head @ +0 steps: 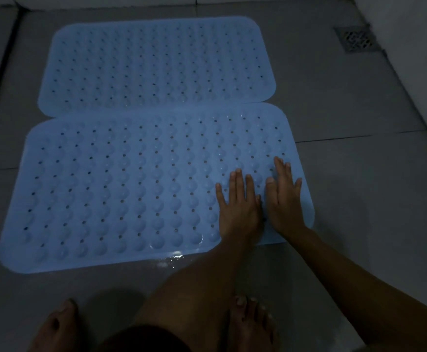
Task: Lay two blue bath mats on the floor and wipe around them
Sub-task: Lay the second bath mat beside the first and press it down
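Two light blue bath mats with bumps and small holes lie flat on the grey tiled floor. The far mat (156,64) lies behind the near mat (121,189), and their long edges touch or slightly overlap. My left hand (239,204) and my right hand (284,196) rest palm down, side by side, on the right end of the near mat. Both hands are flat with fingers spread and hold nothing.
A square metal floor drain (355,38) sits at the far right by the white wall. Water glistens on the tiles at the near mat's front edge (171,260). My bare feet (250,323) stand on the floor below the mat. A dark groove (1,69) runs along the left.
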